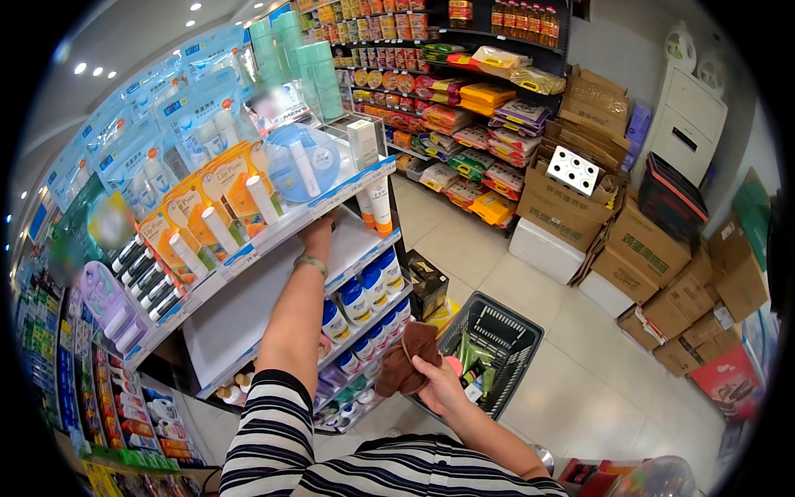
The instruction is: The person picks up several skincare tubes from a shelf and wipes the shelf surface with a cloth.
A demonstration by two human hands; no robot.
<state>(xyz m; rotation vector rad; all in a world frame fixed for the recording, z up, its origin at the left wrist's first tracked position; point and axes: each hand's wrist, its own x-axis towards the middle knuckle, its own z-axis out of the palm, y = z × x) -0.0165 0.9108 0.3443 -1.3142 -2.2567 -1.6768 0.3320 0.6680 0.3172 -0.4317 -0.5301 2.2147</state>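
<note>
My left hand [317, 235], with a bangle at its wrist, reaches under the top shelf's edge onto a white shelf board [248, 310]; its fingers are hidden. In my right hand [438, 382] is a bunched brown cloth [408, 360], held in front of the lower shelves. White-and-orange tubes [380, 208] stand upright at the right end of the board. Below them are rows of white bottles with blue caps [354, 301]. Orange lip balm packs [233, 177] and light blue pouches [195, 118] stand on the top shelf.
A dark plastic shopping basket [528, 329] with green tubes in it sits on the floor beyond my right hand. A dark box [425, 279] stands by the shelf end. Cardboard boxes [649, 239] line the right wall, and shelves of bagged goods [487, 149] stand ahead.
</note>
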